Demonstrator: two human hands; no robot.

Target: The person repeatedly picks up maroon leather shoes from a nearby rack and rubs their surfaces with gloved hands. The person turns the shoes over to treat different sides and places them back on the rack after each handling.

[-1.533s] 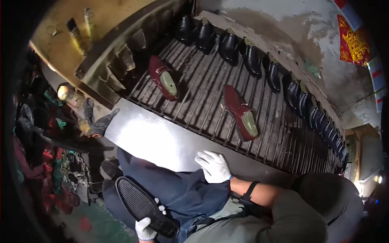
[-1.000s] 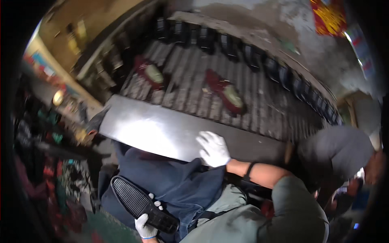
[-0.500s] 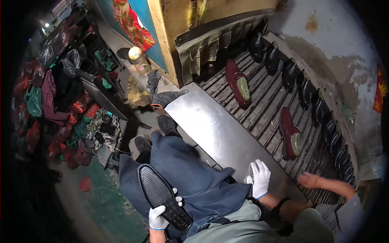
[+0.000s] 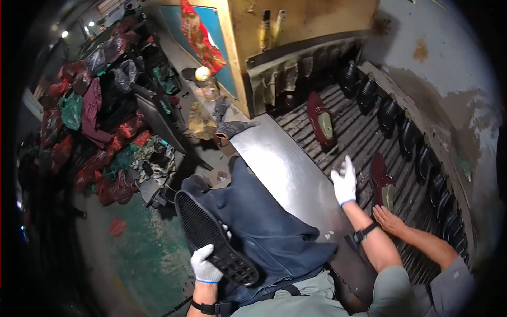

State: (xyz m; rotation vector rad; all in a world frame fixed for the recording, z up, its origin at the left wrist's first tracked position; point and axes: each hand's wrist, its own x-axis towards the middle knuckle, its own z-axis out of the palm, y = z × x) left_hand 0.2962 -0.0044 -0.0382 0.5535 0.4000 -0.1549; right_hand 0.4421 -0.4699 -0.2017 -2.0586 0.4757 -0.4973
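Note:
My left hand (image 4: 206, 265), in a white glove, grips a black ribbed shoe sole (image 4: 214, 236) over my lap, which a dark blue apron (image 4: 269, 232) covers. My right hand (image 4: 345, 183), also gloved, reaches out with fingers apart over the edge of the slatted conveyor (image 4: 355, 138), close to a dark red shoe (image 4: 381, 179); it holds nothing. Another person's bare hand (image 4: 388, 219) reaches in from the right toward that same shoe. A second dark red shoe (image 4: 320, 117) lies farther up the slats.
A shiny metal plate (image 4: 285, 169) lies between my lap and the conveyor. A row of black shoes (image 4: 401, 132) lines the conveyor's far side. Bags and bundles (image 4: 95, 105) are piled at the left, above a green floor (image 4: 148, 253). A wooden cabinet (image 4: 296, 26) stands behind.
The view has swung left, then settled. My right hand moved from the metal plate's edge out over the slats toward the red shoe. Another person's hand has come in from the right.

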